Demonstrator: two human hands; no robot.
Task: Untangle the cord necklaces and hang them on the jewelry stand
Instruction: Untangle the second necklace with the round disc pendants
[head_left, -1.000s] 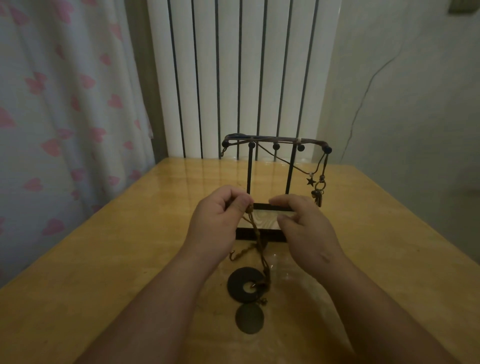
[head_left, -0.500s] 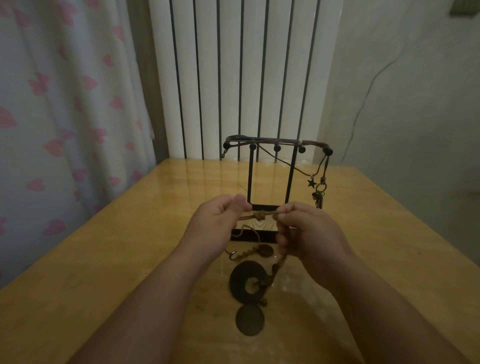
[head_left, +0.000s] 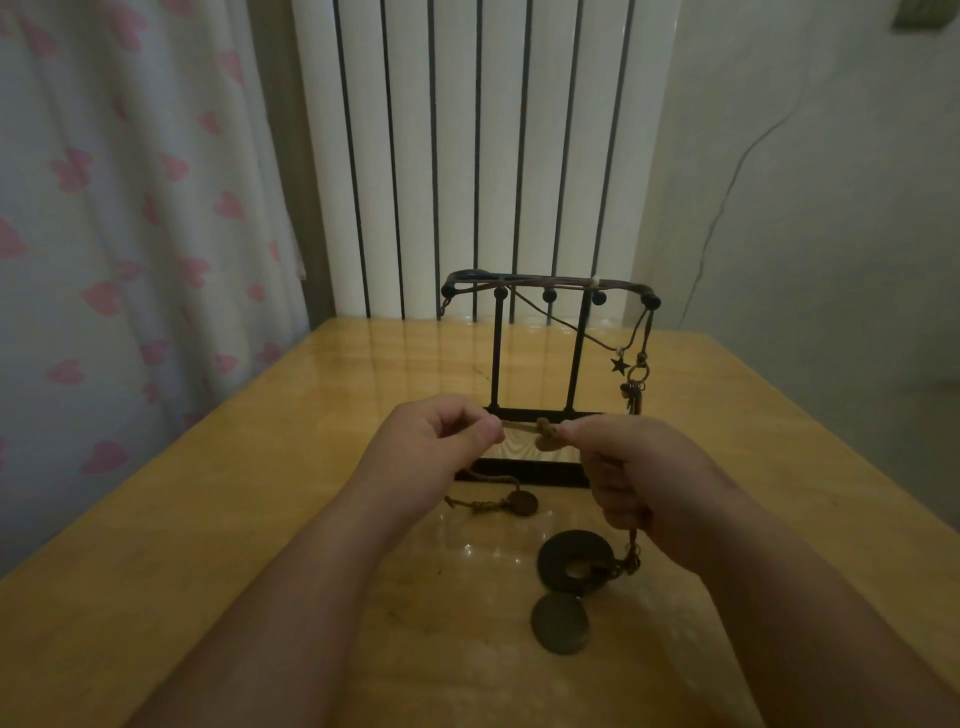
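Observation:
A brown cord necklace (head_left: 540, 432) is stretched between my hands just in front of the black jewelry stand (head_left: 540, 364). My left hand (head_left: 441, 441) pinches one end of the cord. My right hand (head_left: 639, 467) pinches it beside a knot, and the cord runs down through that fist to a dark ring pendant (head_left: 574, 566) and a round disc (head_left: 560, 622) on the table. A loose cord end with a small disc (head_left: 511, 501) lies under my left hand. A necklace with a star charm (head_left: 619, 365) hangs from the stand's right side.
The wooden table (head_left: 260, 519) runs back to a white radiator (head_left: 467, 156). A curtain with pink hearts (head_left: 130, 208) hangs at the left. A pale wall stands to the right.
My hands rose from the stand's base and drew apart, stretching the cord level between them. The ring pendant shifted slightly right on the table.

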